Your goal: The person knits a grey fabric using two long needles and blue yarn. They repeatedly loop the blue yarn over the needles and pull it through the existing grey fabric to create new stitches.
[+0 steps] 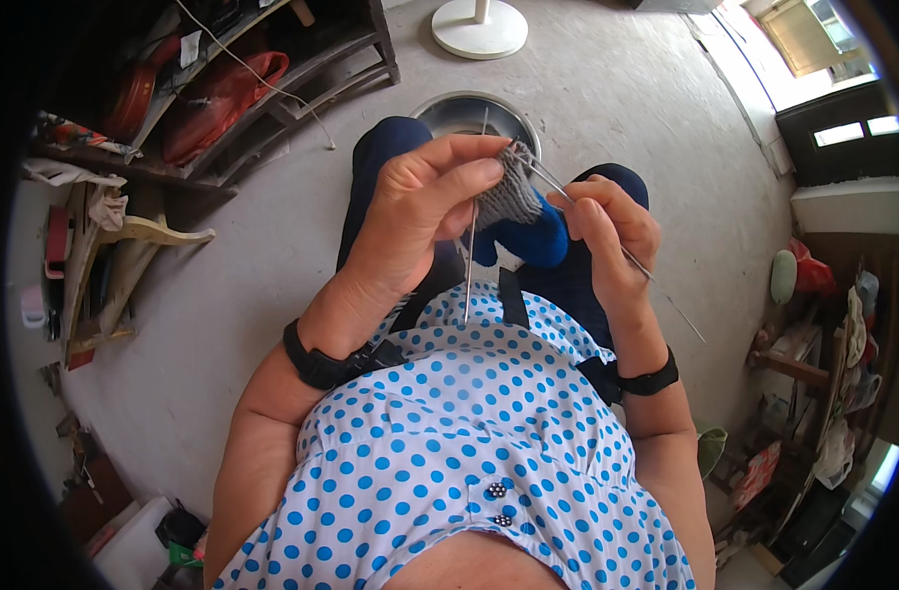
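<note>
A small knitted piece with a grey ribbed part [514, 198] and a blue lower part [543, 240] hangs between my hands, above my lap. My left hand [438, 192] pinches its top left edge between thumb and fingertips. One thin metal knitting needle [469, 276] stands nearly upright beside that hand, crossing behind the fingers. My right hand [615, 232] grips another metal needle [549, 177], whose tip meets the top of the grey knitting. A thin rod [687, 321] extends beyond my right hand; whether it is a separate needle, I cannot tell.
Beyond the knitting, a round metal basin [530, 122] sits on the floor between my knees. A white round stand base [479, 33] is farther ahead. Wooden shelving with a red plastic bag [224, 103] is at upper left; cluttered shelves [796, 372] stand right.
</note>
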`<state>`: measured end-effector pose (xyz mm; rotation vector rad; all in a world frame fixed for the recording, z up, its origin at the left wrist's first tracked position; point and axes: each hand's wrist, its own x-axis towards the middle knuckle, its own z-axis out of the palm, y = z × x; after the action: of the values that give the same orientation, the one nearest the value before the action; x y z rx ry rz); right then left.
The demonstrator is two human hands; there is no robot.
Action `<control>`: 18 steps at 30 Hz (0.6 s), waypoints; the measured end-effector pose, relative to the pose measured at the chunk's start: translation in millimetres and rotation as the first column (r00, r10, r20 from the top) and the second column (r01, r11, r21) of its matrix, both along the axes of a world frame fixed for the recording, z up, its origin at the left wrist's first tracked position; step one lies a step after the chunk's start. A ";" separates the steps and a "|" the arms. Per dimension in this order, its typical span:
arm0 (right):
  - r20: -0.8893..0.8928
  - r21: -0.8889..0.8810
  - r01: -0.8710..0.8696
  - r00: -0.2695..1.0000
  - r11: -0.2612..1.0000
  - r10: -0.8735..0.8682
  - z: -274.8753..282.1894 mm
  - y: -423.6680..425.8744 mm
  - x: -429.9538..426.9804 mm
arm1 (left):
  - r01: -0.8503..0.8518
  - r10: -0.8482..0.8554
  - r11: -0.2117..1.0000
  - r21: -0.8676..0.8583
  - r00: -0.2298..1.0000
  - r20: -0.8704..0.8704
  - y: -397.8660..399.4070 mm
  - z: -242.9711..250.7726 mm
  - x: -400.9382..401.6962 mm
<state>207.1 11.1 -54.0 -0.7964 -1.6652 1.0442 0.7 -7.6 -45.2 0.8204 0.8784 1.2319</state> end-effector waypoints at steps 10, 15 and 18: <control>-0.026 -0.030 -0.013 1.000 0.999 0.013 -3.4 -2.1 -2.9 | -0.022 0.022 1.000 -0.018 1.000 0.007 -0.2 3.4 0.3; 0.053 0.022 0.029 0.998 0.999 -0.030 -3.2 -6.9 -7.0 | -0.053 0.053 0.998 -0.034 0.998 0.017 -0.6 4.7 2.8; 0.173 0.166 0.087 0.978 0.982 -0.116 -1.4 -10.2 -16.9 | -0.079 0.081 0.996 -0.036 0.995 0.050 -0.2 2.9 6.4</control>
<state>190.2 0.8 -55.5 -0.8837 -1.8161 0.7766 7.1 -7.9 -42.3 0.7290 0.8960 1.2990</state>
